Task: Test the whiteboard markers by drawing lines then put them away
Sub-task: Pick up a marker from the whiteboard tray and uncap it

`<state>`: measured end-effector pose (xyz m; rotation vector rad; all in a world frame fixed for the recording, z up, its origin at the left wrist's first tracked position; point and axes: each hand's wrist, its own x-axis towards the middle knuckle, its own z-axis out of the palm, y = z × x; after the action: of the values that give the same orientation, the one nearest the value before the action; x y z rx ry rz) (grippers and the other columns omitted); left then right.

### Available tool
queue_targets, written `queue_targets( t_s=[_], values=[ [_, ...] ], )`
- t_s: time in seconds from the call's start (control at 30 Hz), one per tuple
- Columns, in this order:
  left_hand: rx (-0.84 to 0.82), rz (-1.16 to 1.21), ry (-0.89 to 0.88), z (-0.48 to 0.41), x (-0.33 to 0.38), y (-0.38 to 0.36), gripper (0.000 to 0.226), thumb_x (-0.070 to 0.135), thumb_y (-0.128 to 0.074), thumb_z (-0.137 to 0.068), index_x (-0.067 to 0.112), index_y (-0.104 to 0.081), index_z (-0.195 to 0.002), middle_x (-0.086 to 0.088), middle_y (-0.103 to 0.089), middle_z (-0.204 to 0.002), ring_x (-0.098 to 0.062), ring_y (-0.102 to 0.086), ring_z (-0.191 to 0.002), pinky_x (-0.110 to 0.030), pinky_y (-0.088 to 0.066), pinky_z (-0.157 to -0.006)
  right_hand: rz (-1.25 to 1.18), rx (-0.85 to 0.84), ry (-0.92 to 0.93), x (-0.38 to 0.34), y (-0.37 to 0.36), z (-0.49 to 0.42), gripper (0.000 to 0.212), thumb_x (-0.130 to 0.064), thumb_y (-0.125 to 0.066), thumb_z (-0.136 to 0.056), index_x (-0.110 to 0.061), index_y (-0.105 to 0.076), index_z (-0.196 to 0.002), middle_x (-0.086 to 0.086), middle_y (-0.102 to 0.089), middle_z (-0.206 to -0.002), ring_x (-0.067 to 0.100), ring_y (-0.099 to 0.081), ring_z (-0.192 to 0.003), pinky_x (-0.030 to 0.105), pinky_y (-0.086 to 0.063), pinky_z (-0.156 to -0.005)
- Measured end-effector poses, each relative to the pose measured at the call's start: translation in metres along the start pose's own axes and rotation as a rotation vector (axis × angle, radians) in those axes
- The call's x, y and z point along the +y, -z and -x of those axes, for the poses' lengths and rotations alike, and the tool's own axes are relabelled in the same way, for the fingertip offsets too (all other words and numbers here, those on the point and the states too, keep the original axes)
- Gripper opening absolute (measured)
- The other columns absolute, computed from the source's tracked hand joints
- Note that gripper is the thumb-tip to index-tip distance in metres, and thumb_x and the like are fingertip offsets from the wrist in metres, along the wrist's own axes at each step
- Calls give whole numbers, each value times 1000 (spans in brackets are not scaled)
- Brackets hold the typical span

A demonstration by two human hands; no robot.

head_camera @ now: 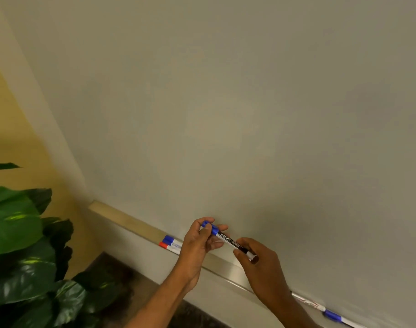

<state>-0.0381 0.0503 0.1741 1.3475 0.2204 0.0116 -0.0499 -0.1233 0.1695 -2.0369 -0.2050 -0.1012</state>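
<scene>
A blue-capped marker (228,239) with a black label is held just in front of the whiteboard (226,102), above its tray (140,226). My left hand (200,242) pinches the blue cap end. My right hand (261,266) grips the white tail end. A blue-capped marker (170,239) and a red-capped marker (168,246) lie side by side on the tray, left of my left hand. Two more markers (330,312) lie on the tray at the lower right. The board surface shows no lines.
A large green leafy plant (24,245) stands at the lower left against a yellow wall (10,129). Dark floor (121,275) shows below the tray.
</scene>
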Motion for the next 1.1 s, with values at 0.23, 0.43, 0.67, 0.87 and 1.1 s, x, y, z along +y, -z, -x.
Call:
queue_targets(
  t_s=[0.23,0.43,0.67,0.87,1.1],
  values=[
    [176,-286,52,-22,-77,51,25,19,-51,-106,31,-59,-127,0,-70,-126,-18,-66,-118,-22,-52,-93,230,12,-73,59,-53,-14,16,-31,-61,-97,-31,-66,-112,-21,-66,-98,6,-62,-92,22,-50,-80],
    [42,-1066,-153,-22,-145,91,50,23,-47,-107,21,-37,-155,3,-36,-161,-18,-36,-149,-28,-27,-121,393,-44,-102,101,-89,-24,19,-27,-61,-97,-24,-68,-115,-7,-70,-102,12,-62,-90,25,-49,-80],
    [-304,-1347,-218,-24,-186,86,73,26,-27,-111,20,32,-153,-1,33,-161,-22,24,-153,-30,27,-117,481,-95,-179,141,-127,-25,21,-28,-56,-100,-24,-67,-118,-7,-70,-105,12,-61,-91,21,-46,-80],
    [-318,-1446,-341,-57,-221,89,101,23,-47,-104,25,46,-144,-12,11,-168,-33,8,-155,-46,0,-129,518,-109,-177,164,-150,-32,24,-29,-55,-100,-22,-68,-120,-3,-71,-108,15,-63,-94,27,-49,-87],
    [-344,-1493,-258,-75,-242,88,118,35,-86,-77,6,-8,-160,-16,-43,-157,-33,-44,-143,-48,-49,-107,560,-98,-169,188,-165,-35,19,-28,-58,-99,-23,-71,-113,-3,-71,-106,18,-61,-97,33,-44,-91]
  ],
)
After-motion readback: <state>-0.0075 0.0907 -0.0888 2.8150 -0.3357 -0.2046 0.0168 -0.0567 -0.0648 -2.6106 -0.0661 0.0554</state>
